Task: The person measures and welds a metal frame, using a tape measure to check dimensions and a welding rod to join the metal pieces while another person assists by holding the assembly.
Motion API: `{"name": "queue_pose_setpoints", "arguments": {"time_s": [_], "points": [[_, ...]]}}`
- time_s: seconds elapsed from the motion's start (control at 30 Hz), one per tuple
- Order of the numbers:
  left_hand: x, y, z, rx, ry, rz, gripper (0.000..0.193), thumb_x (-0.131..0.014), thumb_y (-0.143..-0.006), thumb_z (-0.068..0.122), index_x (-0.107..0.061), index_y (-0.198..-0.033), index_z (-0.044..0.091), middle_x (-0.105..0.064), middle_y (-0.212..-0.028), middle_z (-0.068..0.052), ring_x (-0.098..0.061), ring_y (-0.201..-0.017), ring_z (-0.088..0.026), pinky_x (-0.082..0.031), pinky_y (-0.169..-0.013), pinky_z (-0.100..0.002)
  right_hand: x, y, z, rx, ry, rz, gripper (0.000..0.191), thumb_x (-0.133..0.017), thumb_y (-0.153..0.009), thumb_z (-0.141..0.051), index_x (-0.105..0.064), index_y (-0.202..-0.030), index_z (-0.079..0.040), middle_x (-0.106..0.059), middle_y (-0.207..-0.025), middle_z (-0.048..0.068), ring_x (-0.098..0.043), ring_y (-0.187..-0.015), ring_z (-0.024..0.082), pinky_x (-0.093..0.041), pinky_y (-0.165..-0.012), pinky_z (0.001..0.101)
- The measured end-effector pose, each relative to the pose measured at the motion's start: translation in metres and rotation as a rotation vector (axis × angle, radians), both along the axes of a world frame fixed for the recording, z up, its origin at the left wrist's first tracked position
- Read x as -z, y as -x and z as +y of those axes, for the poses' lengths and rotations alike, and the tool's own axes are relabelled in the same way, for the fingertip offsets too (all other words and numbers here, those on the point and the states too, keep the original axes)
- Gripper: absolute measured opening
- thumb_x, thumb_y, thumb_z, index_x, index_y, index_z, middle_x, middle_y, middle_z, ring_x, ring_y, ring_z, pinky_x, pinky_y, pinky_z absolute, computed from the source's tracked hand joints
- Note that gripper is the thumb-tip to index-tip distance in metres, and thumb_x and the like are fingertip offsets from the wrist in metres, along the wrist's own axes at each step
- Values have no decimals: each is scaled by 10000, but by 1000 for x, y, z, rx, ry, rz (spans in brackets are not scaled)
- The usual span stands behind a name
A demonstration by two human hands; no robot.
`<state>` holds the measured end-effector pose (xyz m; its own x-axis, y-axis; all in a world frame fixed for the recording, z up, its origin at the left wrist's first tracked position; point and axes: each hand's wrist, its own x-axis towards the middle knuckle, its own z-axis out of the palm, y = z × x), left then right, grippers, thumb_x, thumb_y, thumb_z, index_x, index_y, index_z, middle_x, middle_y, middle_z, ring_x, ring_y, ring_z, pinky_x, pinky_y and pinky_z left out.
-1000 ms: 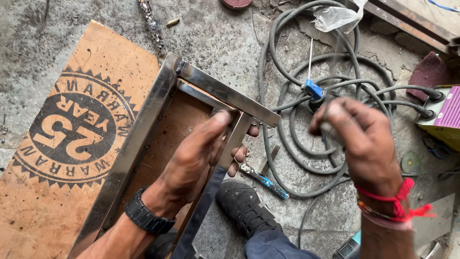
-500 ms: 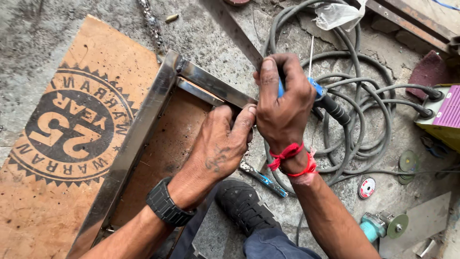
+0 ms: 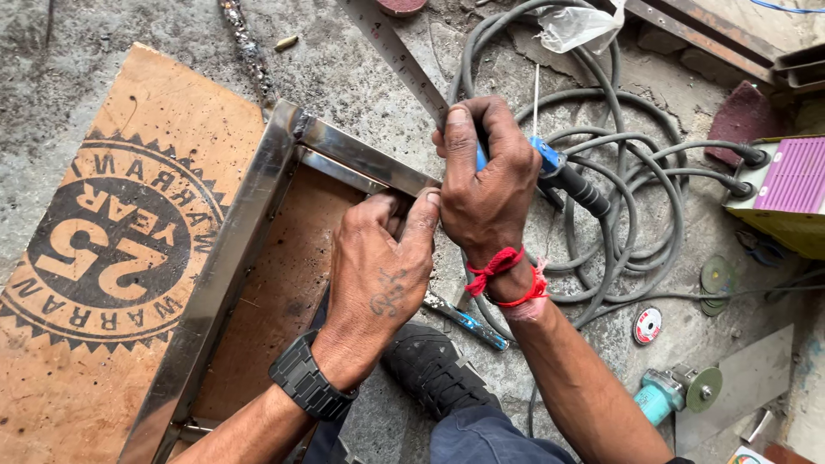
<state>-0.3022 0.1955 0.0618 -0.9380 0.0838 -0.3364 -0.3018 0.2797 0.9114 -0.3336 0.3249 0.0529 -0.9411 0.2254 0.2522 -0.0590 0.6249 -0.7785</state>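
A steel frame [image 3: 230, 258] of flat metal bars lies on a plywood board [image 3: 94, 258]. My left hand [image 3: 382, 266], with a black watch on the wrist, presses on the frame's right end where a short bar [image 3: 365, 159] meets the corner. My right hand [image 3: 485, 185], with a red thread at the wrist, is closed around a blue-and-black welding electrode holder [image 3: 567, 180], which sits right at that same frame end. A thin rod [image 3: 535, 94] sticks up from the holder. Both hands touch each other.
Grey cables [image 3: 636, 206] lie coiled on the concrete floor at right, leading to a purple-and-yellow welding machine [image 3: 786, 193]. A teal angle grinder [image 3: 675, 391] and loose discs [image 3: 718, 279] lie at lower right. A steel ruler [image 3: 395, 56] lies above. My black shoe [image 3: 434, 369] is below.
My right hand swung left with the electrode holder from over the cables to the frame's end. My left hand stayed on the frame.
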Motion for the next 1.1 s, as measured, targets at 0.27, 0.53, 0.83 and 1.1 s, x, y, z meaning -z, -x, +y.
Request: {"name": "queue_pose_setpoints", "arguments": {"time_s": [0.27, 0.53, 0.83, 1.1], "points": [[-7, 1, 3, -40, -22, 71, 381, -660, -951, 327, -689, -792, -19, -691, -648, -136, -669, -551, -196, -499, -536, -395, -1, 1, 2, 4, -71, 18, 211, -555, -1080, -161, -617, -940, -16, -708, -774, 68, -735, -706, 151, -538, -632, 303], [-7, 0, 0, -51, -134, -116, 415, -654, -975, 338, -713, -755, -9, -638, -605, -68, -555, -525, -130, -424, -485, -340, -1, -1, 3, 10, -58, 0, 220, -556, -1085, -155, -618, -934, -9, -699, -762, 76, -707, -670, 167, -520, -609, 323], [-10, -2, -10, -43, -373, -395, 355, -663, -961, 318, -764, -802, 18, -622, -613, -17, -512, -489, -48, -389, -429, -223, -3, -1, 3, 8, 4, -27, 224, -557, -1087, -173, -620, -943, -14, -728, -776, 63, -731, -689, 130, -541, -592, 290], [-3, -1, -5, -69, -398, -228, 274, -673, -935, 272, -780, -870, 28, -741, -703, -11, -583, -518, -33, -441, -447, -207, 3, -1, 11, -21, -7, -81, 236, -569, -1080, -199, -646, -956, -13, -742, -793, 62, -742, -731, 125, -564, -643, 288]]}}
